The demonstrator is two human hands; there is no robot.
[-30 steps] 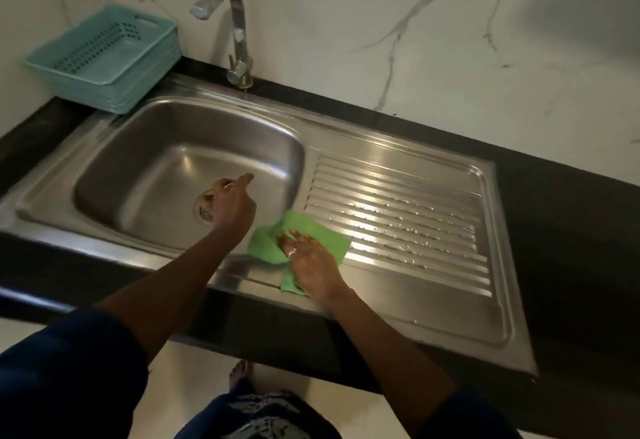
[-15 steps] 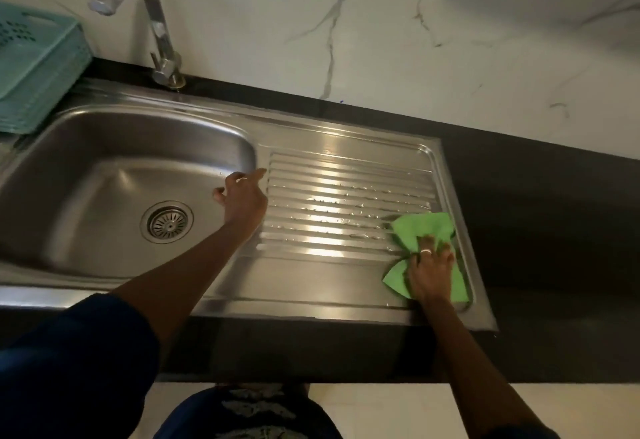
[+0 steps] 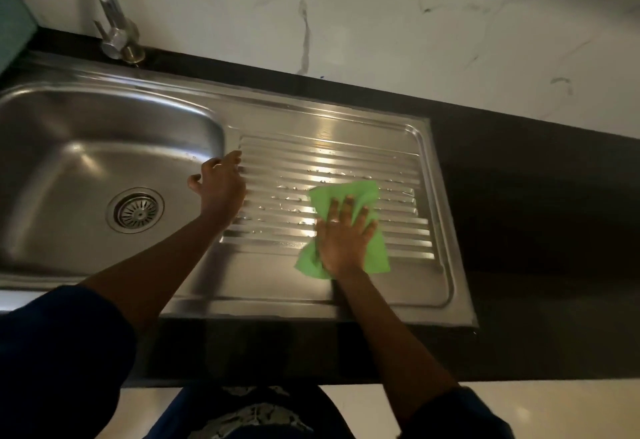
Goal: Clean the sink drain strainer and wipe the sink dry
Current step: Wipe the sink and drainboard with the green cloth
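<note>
The drain strainer (image 3: 135, 210) sits in its hole in the floor of the steel sink (image 3: 62, 147), at the left of the view. To its right, the ribbed drainboard (image 3: 346, 158) carries scattered water drops (image 3: 291, 198). The right hand (image 3: 343, 235) lies flat with fingers spread, pressing a green cloth (image 3: 351, 191) onto the ribs near the middle of the drainboard. The left hand (image 3: 220, 186) rests with loose fingers on the ridge between basin and drainboard, holding nothing. The sink is set in a black bench (image 3: 536, 196) below a white marbled wall (image 3: 381, 23). A tap (image 3: 116, 28) stands behind the basin, and a teal basket (image 3: 10, 23) shows at the far left edge.
</note>
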